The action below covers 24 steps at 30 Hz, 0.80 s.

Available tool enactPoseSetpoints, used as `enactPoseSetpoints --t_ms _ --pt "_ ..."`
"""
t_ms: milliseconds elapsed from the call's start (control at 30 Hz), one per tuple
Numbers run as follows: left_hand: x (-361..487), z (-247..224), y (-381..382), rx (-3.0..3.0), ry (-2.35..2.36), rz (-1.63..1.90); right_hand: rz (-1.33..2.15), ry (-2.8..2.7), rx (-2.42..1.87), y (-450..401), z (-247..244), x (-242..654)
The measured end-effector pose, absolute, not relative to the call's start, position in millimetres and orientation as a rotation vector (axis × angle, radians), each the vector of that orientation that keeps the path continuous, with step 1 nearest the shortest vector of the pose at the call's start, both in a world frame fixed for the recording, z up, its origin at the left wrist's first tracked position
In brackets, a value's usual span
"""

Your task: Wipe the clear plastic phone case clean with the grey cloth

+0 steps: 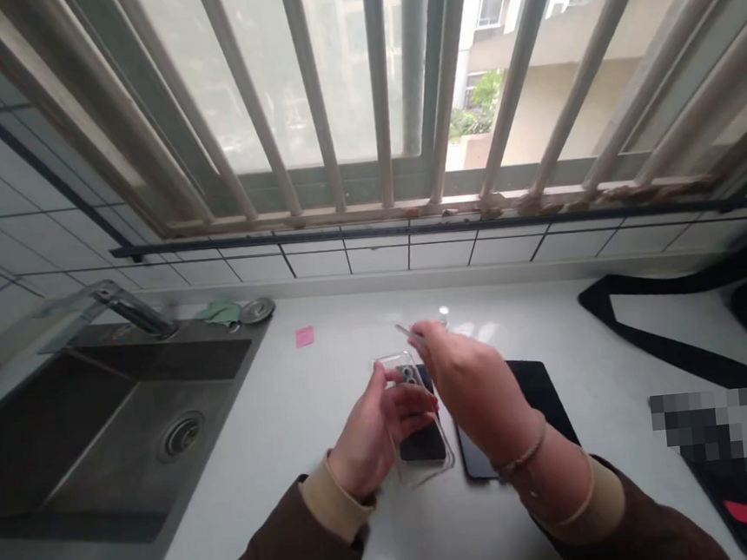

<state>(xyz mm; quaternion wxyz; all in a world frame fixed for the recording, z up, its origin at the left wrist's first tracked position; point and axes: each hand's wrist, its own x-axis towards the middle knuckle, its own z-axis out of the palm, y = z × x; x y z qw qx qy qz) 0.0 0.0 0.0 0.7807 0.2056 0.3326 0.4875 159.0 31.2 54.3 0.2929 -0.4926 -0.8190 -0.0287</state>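
My left hand [376, 423] holds a clear phone case [451, 460], its fingers wrapped round the near side and seen partly through the plastic. A dark phone [423, 443] shows behind or beneath the case; whether they touch cannot be made out. Above and to the right, my right hand [464, 372] pinches a thin light-coloured stick-like tool [411, 336] that points toward the upper left. Partly hidden under my right forearm, a black tablet [543, 387] lies on the white counter [273, 472].
A steel sink [119, 442] with a faucet [134, 310] fills the left. A green cloth [219, 313], a metal drain cover [257, 310], a pink note [304, 336] and a small clear object [444, 313] sit toward the back. A black strap [660, 346] lies right.
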Motion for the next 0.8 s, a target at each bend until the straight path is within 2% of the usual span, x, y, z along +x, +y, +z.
enactPoseSetpoints --t_ms 133,367,800 --pt "5.2 -5.0 -3.2 0.487 0.617 1.039 0.109 -2.458 -1.098 22.9 43.2 137.2" --pt "1.6 1.4 -0.8 0.433 0.572 1.083 0.237 -2.483 -0.9 32.9 34.6 141.4" --pt "0.1 1.8 -2.5 0.333 0.566 1.16 0.08 -2.402 -0.753 29.8 22.2 136.4"
